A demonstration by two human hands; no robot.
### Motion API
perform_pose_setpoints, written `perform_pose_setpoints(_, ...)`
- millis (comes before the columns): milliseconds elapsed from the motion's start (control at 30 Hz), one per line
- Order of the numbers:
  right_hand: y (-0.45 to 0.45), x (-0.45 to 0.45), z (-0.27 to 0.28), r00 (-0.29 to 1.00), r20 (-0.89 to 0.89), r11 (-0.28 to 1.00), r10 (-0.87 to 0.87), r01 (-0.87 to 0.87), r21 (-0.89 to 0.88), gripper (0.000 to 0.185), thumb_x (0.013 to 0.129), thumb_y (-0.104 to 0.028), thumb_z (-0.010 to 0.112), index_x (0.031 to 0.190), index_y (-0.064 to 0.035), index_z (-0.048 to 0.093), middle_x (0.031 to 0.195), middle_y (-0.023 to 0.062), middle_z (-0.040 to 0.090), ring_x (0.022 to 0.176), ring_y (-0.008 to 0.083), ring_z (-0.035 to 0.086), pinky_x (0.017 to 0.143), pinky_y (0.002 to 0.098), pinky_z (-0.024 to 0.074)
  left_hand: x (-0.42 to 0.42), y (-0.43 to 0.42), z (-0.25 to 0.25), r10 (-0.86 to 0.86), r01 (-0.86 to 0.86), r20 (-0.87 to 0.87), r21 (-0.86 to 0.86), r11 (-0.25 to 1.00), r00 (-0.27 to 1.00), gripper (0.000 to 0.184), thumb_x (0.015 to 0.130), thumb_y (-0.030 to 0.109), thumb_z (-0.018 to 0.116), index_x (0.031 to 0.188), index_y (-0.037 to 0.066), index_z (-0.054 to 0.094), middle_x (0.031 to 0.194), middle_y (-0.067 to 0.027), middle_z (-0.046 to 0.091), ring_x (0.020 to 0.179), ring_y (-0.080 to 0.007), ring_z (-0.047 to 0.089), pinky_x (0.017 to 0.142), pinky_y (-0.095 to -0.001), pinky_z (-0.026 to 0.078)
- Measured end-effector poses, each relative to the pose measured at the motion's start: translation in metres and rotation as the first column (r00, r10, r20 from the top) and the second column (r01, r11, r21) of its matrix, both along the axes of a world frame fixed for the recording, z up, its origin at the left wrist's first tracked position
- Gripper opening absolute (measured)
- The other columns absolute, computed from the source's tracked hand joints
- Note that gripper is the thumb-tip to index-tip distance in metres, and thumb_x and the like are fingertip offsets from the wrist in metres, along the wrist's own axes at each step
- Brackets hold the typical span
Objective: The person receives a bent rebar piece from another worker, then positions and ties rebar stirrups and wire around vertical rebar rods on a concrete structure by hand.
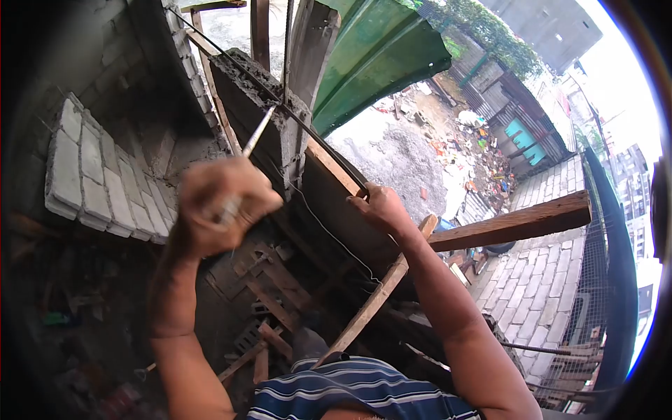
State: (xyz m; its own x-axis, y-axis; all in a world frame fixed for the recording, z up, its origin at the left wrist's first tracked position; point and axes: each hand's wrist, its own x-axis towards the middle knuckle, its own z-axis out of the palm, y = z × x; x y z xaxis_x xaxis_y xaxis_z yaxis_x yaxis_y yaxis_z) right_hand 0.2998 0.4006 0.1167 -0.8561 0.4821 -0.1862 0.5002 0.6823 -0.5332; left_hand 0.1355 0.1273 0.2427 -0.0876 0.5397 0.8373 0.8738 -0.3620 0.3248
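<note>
My left hand (227, 203), smeared by motion, is closed around a slim, pale metal rod tool (259, 131). The tool's far end meets the spot where a long dark steel rebar (315, 136) crosses an upright bar at a concrete column; the shape of its tip is not clear. On the right, my right hand (383, 208) pinches the near end of the long rebar between thumb and fingers. The rebar slants along the top of a rough concrete beam (245, 77). A thin wire (329, 234) hangs in a loose loop below the crossing.
A green corrugated sheet (385, 59) leans beyond the column. Timber props (378, 297) and a thick wooden beam (514, 222) jut out near my right arm. A block wall (105, 175) stands left, with scrap wood (273, 294) below. Gravel (399, 164) and rubble lie outside.
</note>
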Motion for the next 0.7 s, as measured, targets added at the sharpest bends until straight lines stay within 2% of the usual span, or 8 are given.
perform_pose_setpoints(67, 0.0, 0.0, -0.002, 1.0, 0.001, 1.0, 0.0, 0.0, 0.006, 0.039, 0.09, -0.041, 0.071, 0.094, -0.0018, 0.071, 0.088, 0.0244, 0.072, 0.091, 0.0417, 0.07, 0.085, 0.0483, 0.0538, 0.018, 0.0, -0.008, -0.081, 0.093, 0.067, -0.196, 0.976, 0.994, 0.026, 0.078, 0.002, 0.079, 0.097, 0.01, 0.063, 0.073, -0.0048, 0.059, 0.062, -0.0238, 0.06, 0.056, -0.0374, 0.048)
perform_pose_setpoints(100, 0.0, 0.0, -0.002, 1.0, 0.002, 1.0, -0.004, 0.004, 0.011, 0.039, 0.09, -0.041, 0.07, 0.094, -0.0018, 0.071, 0.088, 0.0247, 0.072, 0.091, 0.0419, 0.07, 0.085, 0.0484, 0.0537, 0.023, 0.002, -0.01, -0.081, 0.092, 0.067, -0.197, 0.976, 0.995, 0.026, 0.078, 0.002, 0.079, 0.097, 0.01, 0.063, 0.073, -0.0048, 0.059, 0.062, -0.0238, 0.06, 0.056, -0.0374, 0.048)
perform_pose_setpoints(200, 0.001, 0.002, -0.002, 1.0, -0.007, 1.0, 0.013, -0.012, 0.027, 0.04, 0.09, -0.041, 0.07, 0.095, -0.0016, 0.071, 0.089, 0.0252, 0.072, 0.091, 0.0421, 0.07, 0.086, 0.0486, 0.0536, 0.035, 0.008, -0.02, -0.169, 0.13, -0.087, -0.338, 0.932, 0.982, 0.021, 0.076, 0.004, 0.072, 0.091, 0.012, 0.059, 0.072, -0.0028, 0.053, 0.066, -0.0218, 0.06, 0.057, -0.0373, 0.045)
perform_pose_setpoints(300, -0.001, 0.002, 0.005, 1.0, -0.001, 0.999, 0.021, -0.021, 0.029, 0.041, 0.09, -0.041, 0.07, 0.094, -0.0007, 0.071, 0.089, 0.0262, 0.071, 0.092, 0.0427, 0.07, 0.086, 0.0488, 0.0534, 0.051, 0.012, -0.054, -0.289, 0.076, -0.297, -0.566, 0.821, 0.91, 0.01, 0.084, 0.016, 0.058, 0.078, 0.017, 0.05, 0.072, 0.0003, 0.051, 0.067, -0.0187, 0.058, 0.059, -0.0339, 0.044)
perform_pose_setpoints(400, 0.002, 0.002, 0.0, 0.999, -0.015, 0.999, 0.035, -0.035, 0.036, 0.042, 0.09, -0.041, 0.07, 0.096, 0.0009, 0.07, 0.089, 0.0271, 0.071, 0.092, 0.0432, 0.069, 0.085, 0.0487, 0.0535, 0.054, -0.001, -0.101, -0.365, -0.011, -0.394, -0.693, 0.721, 0.843, 0.007, 0.083, 0.017, 0.06, 0.08, 0.019, 0.054, 0.075, 0.0023, 0.054, 0.069, -0.0162, 0.058, 0.063, -0.0328, 0.044)
perform_pose_setpoints(533, 0.004, 0.005, 0.001, 0.999, -0.021, 0.999, 0.038, -0.037, 0.039, 0.044, 0.091, -0.041, 0.07, 0.099, 0.0015, 0.071, 0.088, 0.0261, 0.072, 0.089, 0.0414, 0.071, 0.083, 0.0477, 0.0533, 0.05, -0.019, -0.147, -0.33, -0.073, -0.442, -0.682, 0.728, 0.834, 0.005, 0.083, 0.018, 0.06, 0.082, 0.02, 0.056, 0.077, 0.0026, 0.053, 0.072, -0.0161, 0.057, 0.067, -0.0324, 0.044)
perform_pose_setpoints(633, 0.005, 0.003, -0.001, 0.999, -0.029, 0.999, 0.041, -0.04, 0.025, 0.045, 0.092, -0.042, 0.07, 0.1, 0.0021, 0.071, 0.088, 0.0264, 0.071, 0.09, 0.0423, 0.07, 0.083, 0.0481, 0.053, 0.051, -0.032, -0.165, -0.259, -0.194, -0.497, -0.688, 0.699, 0.828, 0.009, 0.083, 0.018, 0.062, 0.088, 0.017, 0.055, 0.081, 0.0005, 0.053, 0.084, -0.0191, 0.059, 0.081, -0.0397, 0.048)
perform_pose_setpoints(700, 0.006, 0.003, -0.003, 0.999, -0.031, 0.999, 0.037, -0.037, 0.001, 0.045, 0.092, -0.042, 0.07, 0.1, 0.0024, 0.07, 0.088, 0.0264, 0.071, 0.09, 0.0426, 0.07, 0.083, 0.0478, 0.0532, 0.059, -0.038, -0.171, 0.023, -0.373, -0.583, -0.488, 0.789, 0.812, 0.019, 0.084, 0.019, 0.064, 0.102, 0.017, 0.059, 0.105, -0.0069, 0.061, 0.113, -0.0276, 0.058, 0.107, -0.0549, 0.041)
